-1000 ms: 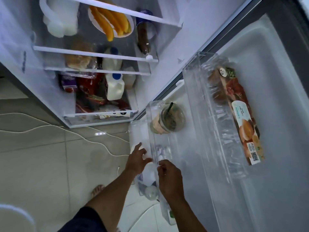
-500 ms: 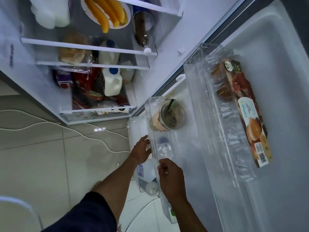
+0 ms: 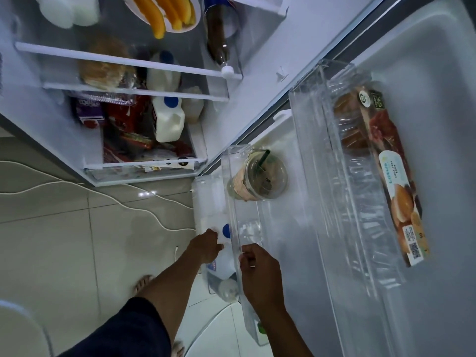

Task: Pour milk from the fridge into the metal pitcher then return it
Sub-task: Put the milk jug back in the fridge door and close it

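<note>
Left hand [image 3: 206, 244] reaches into the lowest door shelf [image 3: 206, 199], fingertips against a blue-capped milk jug [image 3: 226, 230] standing there. Cannot tell whether it grips, as the fingers are partly hidden. Right hand [image 3: 258, 269] curls over the front wall of the clear door bin [image 3: 233, 202] just above, pinching its rim. In that bin is 1 iced coffee cup [image 3: 258, 179] with a green straw. The upper bin [image 3: 309, 124] holds an egg carton [image 3: 386, 176]. Inside the fridge [image 3: 257, 73], 1 more blue-capped jug [image 3: 168, 119] stands on a lower shelf. A white cable [image 3: 128, 206] lies on the tiled floor [image 3: 64, 253].
</note>
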Demonstrator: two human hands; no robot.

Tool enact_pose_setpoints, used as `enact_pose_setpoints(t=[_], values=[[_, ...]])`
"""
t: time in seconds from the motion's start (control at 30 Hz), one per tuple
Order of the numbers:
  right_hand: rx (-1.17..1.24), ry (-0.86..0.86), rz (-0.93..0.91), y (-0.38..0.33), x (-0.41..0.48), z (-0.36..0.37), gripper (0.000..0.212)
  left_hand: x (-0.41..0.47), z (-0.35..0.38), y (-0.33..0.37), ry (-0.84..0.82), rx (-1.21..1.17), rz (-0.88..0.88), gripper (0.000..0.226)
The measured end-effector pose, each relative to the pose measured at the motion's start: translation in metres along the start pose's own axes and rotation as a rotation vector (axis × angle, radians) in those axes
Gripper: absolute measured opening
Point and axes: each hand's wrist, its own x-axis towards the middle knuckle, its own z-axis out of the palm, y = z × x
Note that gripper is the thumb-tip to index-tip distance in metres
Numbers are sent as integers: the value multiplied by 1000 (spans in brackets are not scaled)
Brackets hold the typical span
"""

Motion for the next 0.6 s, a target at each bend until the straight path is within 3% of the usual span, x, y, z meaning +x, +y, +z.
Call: enact_pose_setpoints(t=[0.13,0.27,0.4,0.6], values=[[20,6,-36,-4,-1,2,10,9,7,-1,-117,10,-26,68],[11,15,-21,-6,-2,6,10,3,2,-3,-112,-58,-48,67],[11,-7,-3,-9,-1,2,9,-21,-7,-4,-6,-206,-64,56],[-34,-7,37,-22,-1,7,12,-74,-42,-5,292,-433,-2,19]])
